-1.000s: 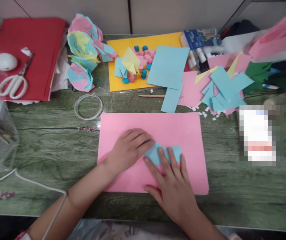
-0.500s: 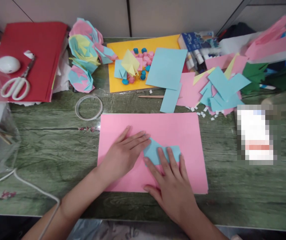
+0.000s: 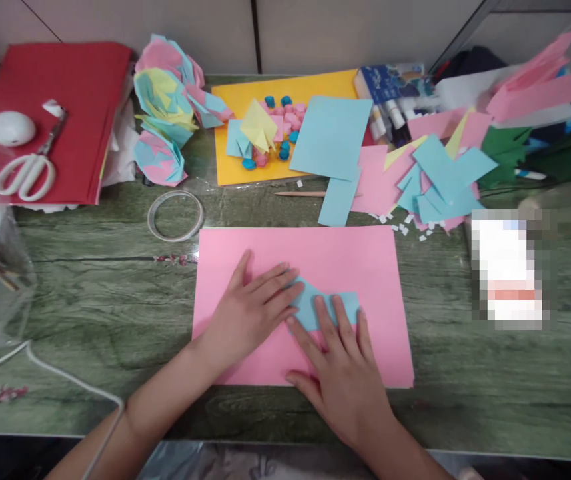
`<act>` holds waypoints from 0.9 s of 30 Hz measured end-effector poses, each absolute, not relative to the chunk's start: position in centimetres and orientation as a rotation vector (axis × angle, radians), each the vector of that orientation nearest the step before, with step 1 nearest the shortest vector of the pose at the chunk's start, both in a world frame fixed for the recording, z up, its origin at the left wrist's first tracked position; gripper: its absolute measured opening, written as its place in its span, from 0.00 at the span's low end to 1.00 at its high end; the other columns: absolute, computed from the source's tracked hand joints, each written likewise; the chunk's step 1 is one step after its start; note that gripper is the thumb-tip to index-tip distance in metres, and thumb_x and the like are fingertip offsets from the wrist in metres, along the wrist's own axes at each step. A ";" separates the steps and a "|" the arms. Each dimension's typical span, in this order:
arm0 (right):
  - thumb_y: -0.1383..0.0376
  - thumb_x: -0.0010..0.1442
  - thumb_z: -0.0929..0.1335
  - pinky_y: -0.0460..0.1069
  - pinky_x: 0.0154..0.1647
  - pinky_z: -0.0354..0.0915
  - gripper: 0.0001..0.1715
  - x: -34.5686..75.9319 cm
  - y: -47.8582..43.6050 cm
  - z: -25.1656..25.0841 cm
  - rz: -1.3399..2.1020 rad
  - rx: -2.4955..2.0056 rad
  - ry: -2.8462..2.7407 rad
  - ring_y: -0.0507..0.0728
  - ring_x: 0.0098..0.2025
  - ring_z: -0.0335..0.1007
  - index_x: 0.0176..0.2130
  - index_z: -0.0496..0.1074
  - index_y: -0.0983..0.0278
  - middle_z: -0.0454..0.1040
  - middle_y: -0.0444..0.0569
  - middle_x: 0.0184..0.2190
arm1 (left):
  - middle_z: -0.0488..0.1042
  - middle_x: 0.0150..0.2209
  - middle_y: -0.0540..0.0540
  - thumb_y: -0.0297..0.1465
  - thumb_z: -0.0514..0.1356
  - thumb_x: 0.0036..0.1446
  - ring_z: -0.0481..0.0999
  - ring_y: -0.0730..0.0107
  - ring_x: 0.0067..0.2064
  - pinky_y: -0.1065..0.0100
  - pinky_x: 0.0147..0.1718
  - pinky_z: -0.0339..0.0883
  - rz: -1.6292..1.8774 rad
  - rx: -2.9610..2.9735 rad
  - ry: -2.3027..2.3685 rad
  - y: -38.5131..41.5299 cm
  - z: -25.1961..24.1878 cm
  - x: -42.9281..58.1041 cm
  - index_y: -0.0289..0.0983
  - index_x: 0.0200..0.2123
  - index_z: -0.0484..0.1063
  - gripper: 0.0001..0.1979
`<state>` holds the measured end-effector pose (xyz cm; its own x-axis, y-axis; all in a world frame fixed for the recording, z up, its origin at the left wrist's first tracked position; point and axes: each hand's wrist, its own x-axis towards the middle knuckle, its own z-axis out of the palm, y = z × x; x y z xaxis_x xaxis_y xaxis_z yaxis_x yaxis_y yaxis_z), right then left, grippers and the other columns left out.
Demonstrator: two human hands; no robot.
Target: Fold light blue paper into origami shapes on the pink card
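Note:
A small piece of light blue paper [image 3: 310, 304] lies on a large pink sheet [image 3: 345, 257] in front of me, part of it covered by my fingers. My left hand [image 3: 250, 307] lies palm down, fingertips on the blue piece's left edge and thumb out on the pink. With fingers spread, my right hand [image 3: 342, 367] presses flat on the blue piece from the near side, its thumb on the pink sheet.
White scissors [image 3: 28, 175] rest on red paper [image 3: 85, 87] at the left. A roll of tape [image 3: 175, 238] sits beyond my left hand. Along the back are folded paper shapes [image 3: 165, 100], a yellow sheet [image 3: 220, 167] and blue offcuts [image 3: 445, 170]. A white cable [image 3: 72, 377] crosses my left forearm.
The fingers of my left hand have shifted slightly on the blue paper's left edge, now nearer my right index fingertip. My right hand stays in place.

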<state>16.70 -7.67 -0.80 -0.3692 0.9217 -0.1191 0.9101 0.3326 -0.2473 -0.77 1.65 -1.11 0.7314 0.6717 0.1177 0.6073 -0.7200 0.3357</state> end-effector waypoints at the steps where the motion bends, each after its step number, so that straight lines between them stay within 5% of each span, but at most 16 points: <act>1: 0.47 0.57 0.59 0.72 0.55 0.42 0.37 16.7 -7.7 -0.8 0.423 -1.736 -2.528 0.72 0.63 0.34 0.61 0.46 0.53 0.43 0.58 0.63 | 0.64 0.55 0.45 0.34 0.52 0.60 0.59 0.64 0.58 0.44 0.59 0.34 0.308 2.690 0.990 1.6 -1.2 -0.9 0.40 0.53 0.61 0.18; 9: 0.45 0.55 0.60 0.70 0.57 0.38 0.37 17.0 -8.0 -1.1 0.438 -1.726 -2.488 0.70 0.63 0.34 0.56 0.58 0.65 0.46 0.60 0.62 | 0.62 0.57 0.42 0.28 0.54 0.58 0.56 0.58 0.60 0.41 0.58 0.37 0.198 2.774 0.957 1.4 -0.7 -0.8 0.42 0.54 0.60 0.20; 27: 0.48 0.58 0.59 0.68 0.59 0.39 0.45 18.5 -9.0 -1.1 0.262 -1.834 -2.471 0.68 0.63 0.37 0.61 0.46 0.78 0.48 0.64 0.61 | 0.60 0.57 0.40 0.35 0.54 0.58 0.55 0.55 0.60 0.40 0.57 0.40 0.206 2.805 0.940 1.1 -0.6 -0.6 0.44 0.51 0.63 0.17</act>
